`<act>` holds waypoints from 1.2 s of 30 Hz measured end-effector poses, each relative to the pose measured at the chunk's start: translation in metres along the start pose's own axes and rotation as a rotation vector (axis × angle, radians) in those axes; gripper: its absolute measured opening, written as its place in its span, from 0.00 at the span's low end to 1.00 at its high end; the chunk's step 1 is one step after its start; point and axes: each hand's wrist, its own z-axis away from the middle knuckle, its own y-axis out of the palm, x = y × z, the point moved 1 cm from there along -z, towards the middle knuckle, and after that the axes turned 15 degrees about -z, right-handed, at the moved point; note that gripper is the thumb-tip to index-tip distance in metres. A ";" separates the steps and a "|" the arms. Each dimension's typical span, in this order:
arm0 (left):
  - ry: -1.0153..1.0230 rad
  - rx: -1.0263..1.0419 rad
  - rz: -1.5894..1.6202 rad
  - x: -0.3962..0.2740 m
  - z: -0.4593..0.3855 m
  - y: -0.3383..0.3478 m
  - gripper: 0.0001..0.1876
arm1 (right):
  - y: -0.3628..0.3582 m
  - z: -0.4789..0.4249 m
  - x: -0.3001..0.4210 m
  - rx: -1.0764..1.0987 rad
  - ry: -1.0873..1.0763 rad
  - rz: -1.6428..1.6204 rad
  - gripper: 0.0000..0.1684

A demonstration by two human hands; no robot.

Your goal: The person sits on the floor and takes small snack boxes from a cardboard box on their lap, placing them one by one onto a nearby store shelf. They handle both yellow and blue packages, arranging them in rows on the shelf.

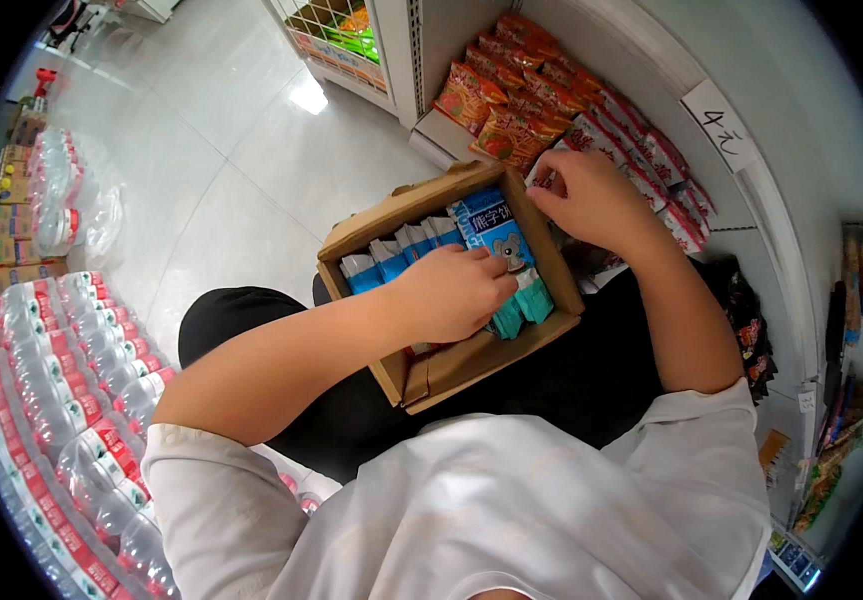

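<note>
An opened cardboard box [491, 366] rests tilted on my lap, with small blue and teal snack packs inside. One larger blue pack [493, 225] with a koala picture lies along its right side. My left hand [457, 294] reaches into the box, fingers curled down over that pack and the teal packs [532, 298]; its fingertips are partly hidden, so a grip cannot be made out. Beyond the box's right wall, my right hand [589, 199] is beside white-and-red packets [622, 154] on the shelf. Thumb and forefinger are bent with a gap between them; whether they touch a packet is unclear.
Orange-red snack bags [517, 135] fill the shelf's far end. A handwritten price card [716, 126] hangs on the shelf edge to the right. Shrink-wrapped bottles [63, 375] stand at the left on the tiled floor [213, 112]. Dark packets [748, 330] lie by my right elbow.
</note>
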 end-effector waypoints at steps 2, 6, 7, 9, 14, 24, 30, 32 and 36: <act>0.079 0.008 -0.071 -0.010 0.001 0.022 0.16 | 0.004 0.003 -0.003 0.022 0.004 -0.046 0.16; 0.252 0.031 -0.312 -0.024 -0.005 0.048 0.16 | 0.002 0.009 0.001 0.020 -0.042 0.042 0.17; 0.293 0.035 -0.365 -0.027 -0.006 0.050 0.16 | 0.001 0.010 0.001 0.048 -0.045 0.039 0.18; 0.267 0.027 -0.455 -0.029 -0.007 0.054 0.16 | -0.003 0.012 0.004 0.096 -0.049 0.036 0.21; 0.211 0.110 -0.508 -0.036 -0.010 0.066 0.16 | -0.016 0.016 0.016 0.130 -0.064 0.027 0.20; 0.330 -0.017 -0.546 -0.037 -0.003 0.082 0.13 | -0.009 0.017 0.004 0.034 -0.096 0.001 0.19; 0.313 0.121 -0.499 -0.030 -0.003 0.064 0.11 | -0.002 0.016 0.002 0.031 -0.154 0.003 0.19; 0.330 0.126 -0.455 -0.021 -0.005 0.048 0.13 | -0.002 0.015 0.004 0.094 -0.165 -0.001 0.19; 0.161 0.189 -0.033 -0.008 -0.003 0.011 0.22 | 0.003 0.014 0.005 0.302 -0.210 -0.085 0.21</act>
